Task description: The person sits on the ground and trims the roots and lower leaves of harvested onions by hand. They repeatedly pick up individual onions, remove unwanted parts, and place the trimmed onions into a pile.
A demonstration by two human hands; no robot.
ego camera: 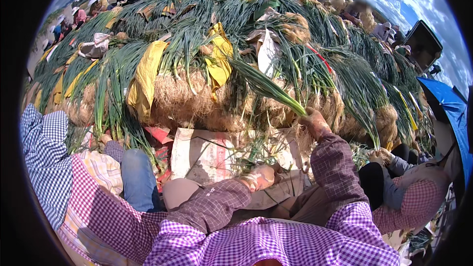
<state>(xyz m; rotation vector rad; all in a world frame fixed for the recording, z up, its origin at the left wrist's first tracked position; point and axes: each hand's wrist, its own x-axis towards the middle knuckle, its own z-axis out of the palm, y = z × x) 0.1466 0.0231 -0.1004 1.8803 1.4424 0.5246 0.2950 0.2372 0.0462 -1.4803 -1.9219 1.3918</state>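
Note:
My right hand (315, 122) is closed around the pale lower ends of a bunch of green onions (269, 87), whose long green leaves point up and to the left. Low in front of me, my left hand (261, 177) is over a flattened printed sack (201, 155) strewn with loose leaves; whether it holds anything cannot be made out. Just beyond the sack lies a long heap of green onions, their tan fibrous roots (181, 98) facing me and their leaves (196, 14) trailing away. The roots below my right hand are partly hidden by it.
Yellow cloths (147, 77) and a white cloth (266, 55) lie on the heap. A co-worker in checked clothing (107, 214) sits close at my left, another (417, 192) at my right, near a blue umbrella (449, 107). Several people sit along the heap's far side.

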